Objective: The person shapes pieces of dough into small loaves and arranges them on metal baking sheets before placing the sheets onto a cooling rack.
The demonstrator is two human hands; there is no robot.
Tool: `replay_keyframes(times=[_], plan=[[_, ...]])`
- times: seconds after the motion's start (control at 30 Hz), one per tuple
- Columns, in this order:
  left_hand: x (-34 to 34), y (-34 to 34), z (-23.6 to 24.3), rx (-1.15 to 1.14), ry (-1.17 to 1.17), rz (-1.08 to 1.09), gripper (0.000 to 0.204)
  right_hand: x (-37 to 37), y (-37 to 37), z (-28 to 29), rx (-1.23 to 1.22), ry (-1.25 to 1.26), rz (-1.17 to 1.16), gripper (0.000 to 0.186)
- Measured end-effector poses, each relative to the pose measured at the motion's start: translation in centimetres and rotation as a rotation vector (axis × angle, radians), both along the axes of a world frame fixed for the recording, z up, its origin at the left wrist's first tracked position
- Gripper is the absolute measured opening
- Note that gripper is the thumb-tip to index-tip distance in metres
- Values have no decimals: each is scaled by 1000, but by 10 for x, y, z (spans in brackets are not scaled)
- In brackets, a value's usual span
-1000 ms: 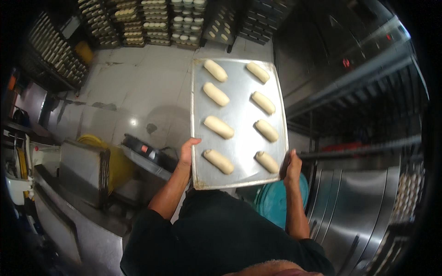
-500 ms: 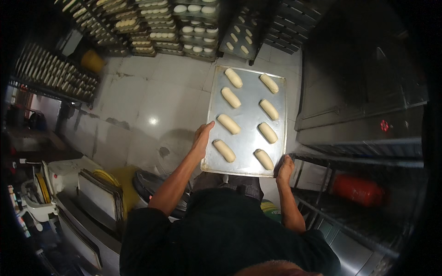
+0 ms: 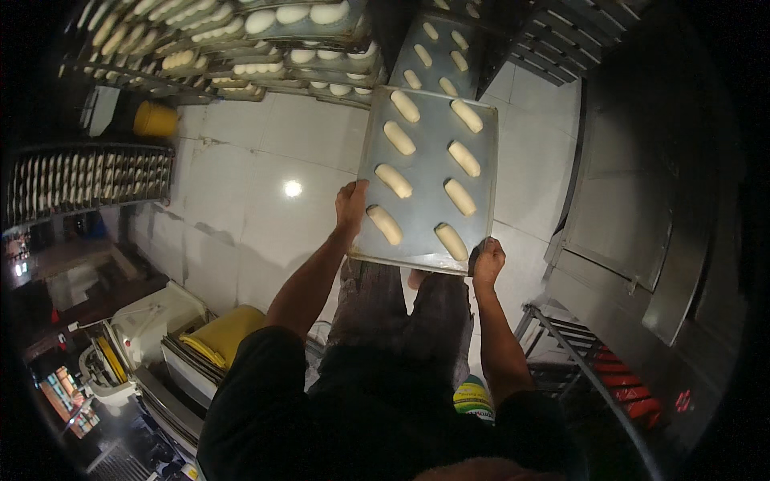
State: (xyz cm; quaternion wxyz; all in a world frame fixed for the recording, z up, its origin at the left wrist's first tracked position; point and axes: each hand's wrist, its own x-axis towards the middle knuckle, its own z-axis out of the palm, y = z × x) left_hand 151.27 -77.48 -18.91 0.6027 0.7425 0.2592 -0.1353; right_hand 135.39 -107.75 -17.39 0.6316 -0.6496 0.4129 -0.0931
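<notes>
Between my two hands is a metal baking tray (image 3: 425, 172), held out ahead of my body. Several oblong pieces of raw dough (image 3: 394, 181) lie on it in two slanted columns. My left hand (image 3: 350, 206) is closed on the tray's left edge, low down. At the near right corner my right hand (image 3: 488, 262) grips the rim, with something dark between hand and metal. Just beyond the tray's far edge, another tray (image 3: 441, 52) with similar dough pieces sits in a dark rack.
Racks of dough trays (image 3: 289, 48) stand along the far left, and another loaded rack (image 3: 92, 184) at the left. A yellow bucket (image 3: 156, 119) sits between them. Large metal doors (image 3: 626, 208) rise at the right, above a dark metal frame (image 3: 581, 345). Tiled floor (image 3: 265, 152) lies ahead.
The tray and both hands have moved farther forward. The far rack now appears nearer, its tray meeting the held tray's far edge in view. My grip stays on the same tray.
</notes>
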Motion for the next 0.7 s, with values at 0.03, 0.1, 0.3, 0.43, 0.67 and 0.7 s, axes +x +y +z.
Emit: replay_keyframes(times=[0.03, 0.1, 0.3, 0.43, 0.67, 0.7], plan=[[23, -8, -11, 28, 2, -7, 49, 22, -2, -10, 16, 9, -24, 28], [58, -2, -48, 55, 23, -19, 50, 49, -2, -41, -57, -1, 59, 30], [171, -6, -128, 50, -23, -70, 44, 146, -4, -140, -163, 48, -1, 34], [226, -16, -148, 14, 40, -94, 42, 191, -4, -148, 66, 14, -48, 32], [252, 8, -182, -335, 295, -224, 67, 240, -29, -230, 135, 28, -38, 32], [232, 13, -175, -376, 413, -119, 69, 246, -29, -237, 48, 120, -46, 30]])
